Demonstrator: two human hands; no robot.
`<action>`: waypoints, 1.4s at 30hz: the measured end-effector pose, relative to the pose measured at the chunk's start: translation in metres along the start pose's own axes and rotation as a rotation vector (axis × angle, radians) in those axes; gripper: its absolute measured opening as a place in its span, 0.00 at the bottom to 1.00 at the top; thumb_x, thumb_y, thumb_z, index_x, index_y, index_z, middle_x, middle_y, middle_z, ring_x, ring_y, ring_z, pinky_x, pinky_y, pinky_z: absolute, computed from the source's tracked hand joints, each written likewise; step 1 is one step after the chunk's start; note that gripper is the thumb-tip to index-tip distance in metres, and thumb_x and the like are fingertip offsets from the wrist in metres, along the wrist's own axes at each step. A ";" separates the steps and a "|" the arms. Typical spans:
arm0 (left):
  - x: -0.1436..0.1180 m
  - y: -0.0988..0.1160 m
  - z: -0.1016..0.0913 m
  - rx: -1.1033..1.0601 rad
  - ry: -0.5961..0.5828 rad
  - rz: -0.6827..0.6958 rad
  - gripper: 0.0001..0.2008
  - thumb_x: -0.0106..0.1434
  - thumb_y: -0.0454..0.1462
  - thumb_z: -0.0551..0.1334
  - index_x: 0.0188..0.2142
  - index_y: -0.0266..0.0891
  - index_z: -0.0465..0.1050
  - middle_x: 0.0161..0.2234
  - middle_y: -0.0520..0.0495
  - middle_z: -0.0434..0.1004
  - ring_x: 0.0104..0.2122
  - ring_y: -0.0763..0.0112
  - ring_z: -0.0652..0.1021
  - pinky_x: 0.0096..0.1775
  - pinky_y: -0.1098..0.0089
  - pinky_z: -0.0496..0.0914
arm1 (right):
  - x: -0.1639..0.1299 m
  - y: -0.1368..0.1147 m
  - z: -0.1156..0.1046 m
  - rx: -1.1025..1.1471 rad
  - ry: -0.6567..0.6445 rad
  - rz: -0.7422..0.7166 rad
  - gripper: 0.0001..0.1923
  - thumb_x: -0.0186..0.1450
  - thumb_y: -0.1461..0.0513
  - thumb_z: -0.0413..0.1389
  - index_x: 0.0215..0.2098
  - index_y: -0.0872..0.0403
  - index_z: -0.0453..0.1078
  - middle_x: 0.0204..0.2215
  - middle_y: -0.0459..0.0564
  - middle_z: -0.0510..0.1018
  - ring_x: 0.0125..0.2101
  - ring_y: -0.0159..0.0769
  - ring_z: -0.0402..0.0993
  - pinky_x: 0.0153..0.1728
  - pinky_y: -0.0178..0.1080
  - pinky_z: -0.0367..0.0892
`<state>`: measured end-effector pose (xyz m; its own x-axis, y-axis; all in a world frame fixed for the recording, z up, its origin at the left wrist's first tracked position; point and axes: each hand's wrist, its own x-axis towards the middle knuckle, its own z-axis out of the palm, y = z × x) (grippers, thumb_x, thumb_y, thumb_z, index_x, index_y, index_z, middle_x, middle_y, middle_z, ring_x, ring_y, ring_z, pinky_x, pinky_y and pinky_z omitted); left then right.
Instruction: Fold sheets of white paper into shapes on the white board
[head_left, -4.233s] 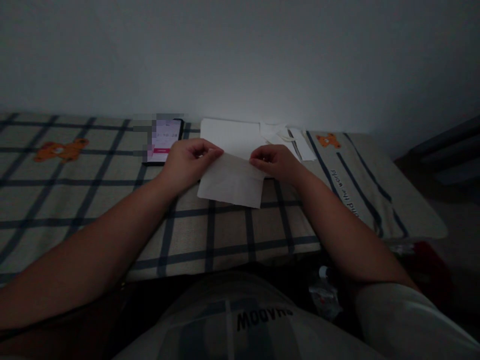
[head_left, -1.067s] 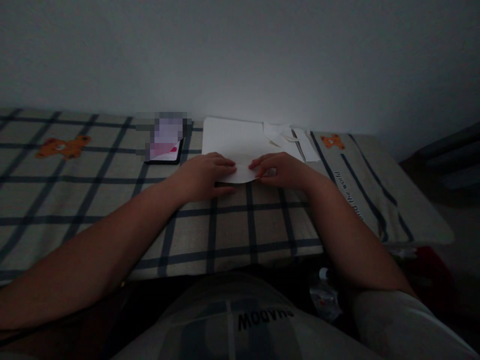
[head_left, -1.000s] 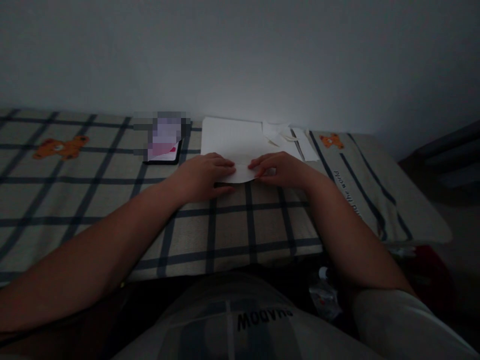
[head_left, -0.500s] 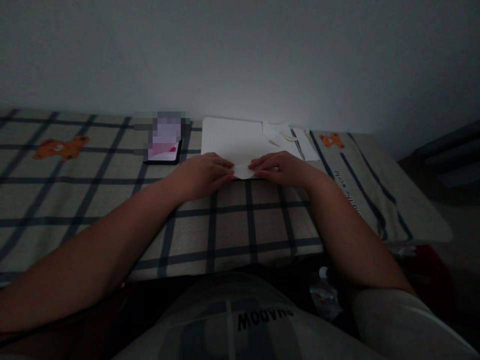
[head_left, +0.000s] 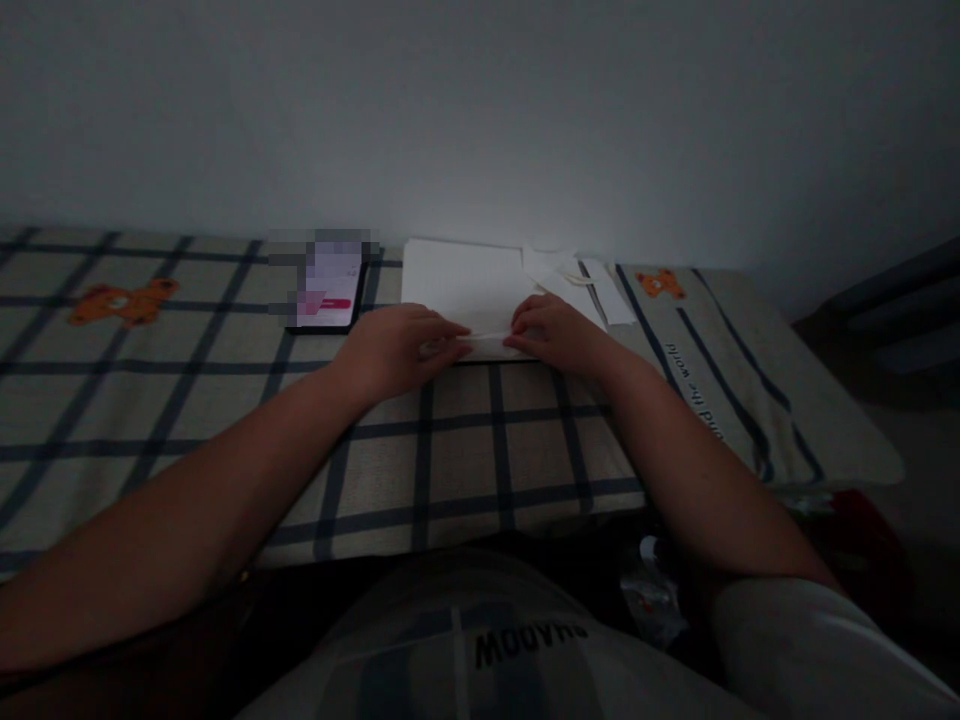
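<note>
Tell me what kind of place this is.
Probably a dim room at home: a checked cloth with bear prints covers the surface, a phone lies by the plain wall, and both hands work a folded paper.

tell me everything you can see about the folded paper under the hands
The folded paper is off-white and thin, folded down to a narrow flat strip lying on the checked cloth. The left hand presses its left end, the right hand its right end; only the middle shows. Its far edge meets a larger white sheet.
</note>
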<state>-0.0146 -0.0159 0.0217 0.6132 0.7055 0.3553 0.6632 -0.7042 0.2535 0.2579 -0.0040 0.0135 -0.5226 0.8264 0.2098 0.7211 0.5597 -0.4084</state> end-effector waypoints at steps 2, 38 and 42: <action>0.001 -0.002 0.000 -0.073 0.081 -0.036 0.22 0.71 0.51 0.56 0.49 0.41 0.82 0.44 0.43 0.85 0.46 0.58 0.82 0.49 0.61 0.73 | 0.000 -0.001 0.001 0.010 0.001 0.000 0.09 0.66 0.58 0.62 0.32 0.53 0.80 0.39 0.56 0.81 0.44 0.45 0.76 0.50 0.47 0.70; 0.011 0.010 0.009 -1.016 0.092 -0.684 0.07 0.59 0.38 0.65 0.37 0.42 0.70 0.35 0.46 0.80 0.37 0.62 0.82 0.39 0.58 0.79 | 0.012 -0.015 0.003 0.931 0.266 0.358 0.29 0.64 0.38 0.55 0.53 0.45 0.71 0.43 0.51 0.82 0.47 0.45 0.79 0.43 0.44 0.75; 0.009 0.012 0.007 -0.924 0.105 -0.646 0.08 0.58 0.38 0.67 0.35 0.41 0.70 0.31 0.48 0.79 0.33 0.63 0.81 0.39 0.57 0.79 | 0.008 -0.015 0.012 1.056 0.300 0.389 0.22 0.56 0.44 0.64 0.40 0.49 0.72 0.38 0.49 0.82 0.39 0.42 0.78 0.39 0.44 0.75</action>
<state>0.0020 -0.0176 0.0220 0.2026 0.9791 -0.0205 0.2448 -0.0303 0.9691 0.2378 -0.0061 0.0108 -0.1191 0.9915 0.0516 -0.0024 0.0517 -0.9987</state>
